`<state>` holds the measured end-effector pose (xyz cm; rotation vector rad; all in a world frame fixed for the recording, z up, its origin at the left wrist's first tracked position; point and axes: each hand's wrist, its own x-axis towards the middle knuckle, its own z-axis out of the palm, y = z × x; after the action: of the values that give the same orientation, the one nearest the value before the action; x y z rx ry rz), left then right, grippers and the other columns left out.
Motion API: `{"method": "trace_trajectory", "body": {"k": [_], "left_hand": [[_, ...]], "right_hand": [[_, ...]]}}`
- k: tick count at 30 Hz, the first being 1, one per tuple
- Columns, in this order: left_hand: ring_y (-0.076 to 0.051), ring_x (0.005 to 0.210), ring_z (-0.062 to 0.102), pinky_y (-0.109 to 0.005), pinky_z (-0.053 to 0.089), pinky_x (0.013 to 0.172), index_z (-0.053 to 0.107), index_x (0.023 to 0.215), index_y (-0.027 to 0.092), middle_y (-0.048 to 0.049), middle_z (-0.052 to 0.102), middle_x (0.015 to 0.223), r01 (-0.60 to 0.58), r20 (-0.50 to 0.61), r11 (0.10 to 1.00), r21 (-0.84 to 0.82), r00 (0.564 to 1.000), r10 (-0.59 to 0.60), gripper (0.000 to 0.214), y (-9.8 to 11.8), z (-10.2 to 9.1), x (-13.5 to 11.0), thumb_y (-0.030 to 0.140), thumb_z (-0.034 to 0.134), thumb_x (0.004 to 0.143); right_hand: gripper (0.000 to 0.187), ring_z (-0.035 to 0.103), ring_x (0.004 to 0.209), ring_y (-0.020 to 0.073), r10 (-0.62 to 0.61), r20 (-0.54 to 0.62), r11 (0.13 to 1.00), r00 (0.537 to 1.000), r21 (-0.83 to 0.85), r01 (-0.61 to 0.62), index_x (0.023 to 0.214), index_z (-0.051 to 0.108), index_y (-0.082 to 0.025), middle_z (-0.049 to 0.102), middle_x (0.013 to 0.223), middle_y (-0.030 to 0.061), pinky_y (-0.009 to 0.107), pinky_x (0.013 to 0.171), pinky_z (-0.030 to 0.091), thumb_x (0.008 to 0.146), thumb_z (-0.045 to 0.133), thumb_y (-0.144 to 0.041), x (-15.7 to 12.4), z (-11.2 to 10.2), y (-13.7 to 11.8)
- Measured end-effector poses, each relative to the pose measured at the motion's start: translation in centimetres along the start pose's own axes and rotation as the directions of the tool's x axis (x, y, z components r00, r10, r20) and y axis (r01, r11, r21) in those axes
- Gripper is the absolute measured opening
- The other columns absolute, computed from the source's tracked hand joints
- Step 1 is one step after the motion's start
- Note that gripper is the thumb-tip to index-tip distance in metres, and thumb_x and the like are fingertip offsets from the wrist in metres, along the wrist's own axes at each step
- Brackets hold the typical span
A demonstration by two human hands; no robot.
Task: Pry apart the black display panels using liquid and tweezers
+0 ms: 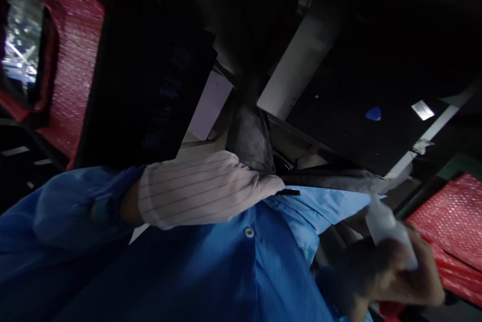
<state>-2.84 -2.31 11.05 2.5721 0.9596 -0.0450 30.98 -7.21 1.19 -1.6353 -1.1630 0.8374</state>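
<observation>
Squeeze bottle point(384, 226) near right, low; my right hand point(380, 272) wrapped round it, nozzle tipped up-left. My left hand point(203, 189), striped glove, centre, grip pinching grey cloth point(250, 136). Black panel point(339, 111) beyond, red bubble wrap point(452, 216) right. Step, I judge: wetting cloth; needs nozzle over cloth.

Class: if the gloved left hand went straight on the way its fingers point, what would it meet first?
Most likely the dark grey cloth, right at the fingertips of the left hand; dim light leaves depth unclear. The right hand, gripping a bottle, is off that line.
</observation>
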Motion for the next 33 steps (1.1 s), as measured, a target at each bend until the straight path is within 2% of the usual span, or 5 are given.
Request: {"method": "trace_trajectory", "body": {"k": [4,13,22,26,33], "left_hand": [[-0.008,0.047,0.044,-0.027,0.039,0.053,0.076,0.126,0.014,0.0097,0.045,0.063,0.008,-0.021,1.0,-0.027,1.0,-0.008,0.054,0.0,0.4,-0.1,-0.003,0.025,0.119],[-0.009,0.046,0.042,-0.028,0.034,0.053,0.075,0.124,0.015,0.0103,0.048,0.063,0.038,-0.05,0.997,-0.063,0.998,-0.041,0.057,0.1,1.1,-0.2,-0.009,0.024,0.113],[-0.009,0.047,0.046,-0.029,0.036,0.052,0.075,0.122,0.014,0.0092,0.052,0.065,0.038,-0.073,0.997,-0.06,0.996,-0.042,0.057,0.1,0.5,0.0,-0.007,0.023,0.115],[-0.01,0.049,0.052,-0.027,0.04,0.053,0.074,0.131,0.014,0.0085,0.062,0.069,0.041,-0.093,0.996,-0.077,0.995,-0.048,0.051,0.2,0.4,0.2,-0.003,0.027,0.119],[-0.011,0.054,0.063,-0.029,0.051,0.056,0.074,0.126,0.014,0.0051,0.073,0.078,0.033,-0.074,0.998,-0.058,0.997,-0.038,0.052,0.7,0.3,0.3,-0.001,0.025,0.12]], "right_hand": [[0.049,0.074,0.081,0.0274,-0.145,-0.24,0.989,0.96,-0.054,0.136,0.103,0.088,-0.024,0.079,0.088,0.0053,0.045,0.08,0.063,0.09,0.101,-0.069,4.2,5.8,1.2],[0.05,0.083,0.112,0.0332,-0.288,-0.023,0.951,0.957,-0.122,0.283,0.121,0.078,-0.02,0.081,0.114,0.0122,0.055,0.111,0.067,0.099,0.086,-0.065,13.1,10.0,6.1],[0.043,0.077,0.12,0.0306,-0.266,-0.182,0.964,0.947,-0.025,0.266,0.134,0.077,-0.024,0.077,0.132,0.0126,0.048,0.107,0.064,0.105,0.088,-0.053,8.1,9.9,3.3],[0.035,0.079,0.097,0.0259,-0.058,0.206,0.986,0.977,0.167,0.023,0.107,0.086,-0.025,0.082,0.101,0.0062,0.04,0.092,0.065,0.114,0.079,-0.059,3.3,8.3,-0.9],[0.031,0.084,0.097,0.027,0.15,0.658,0.872,0.738,0.264,-0.413,0.104,0.09,-0.028,0.089,0.101,0.0047,0.037,0.09,0.063,0.108,0.081,-0.057,-0.7,7.4,-3.5]]}}
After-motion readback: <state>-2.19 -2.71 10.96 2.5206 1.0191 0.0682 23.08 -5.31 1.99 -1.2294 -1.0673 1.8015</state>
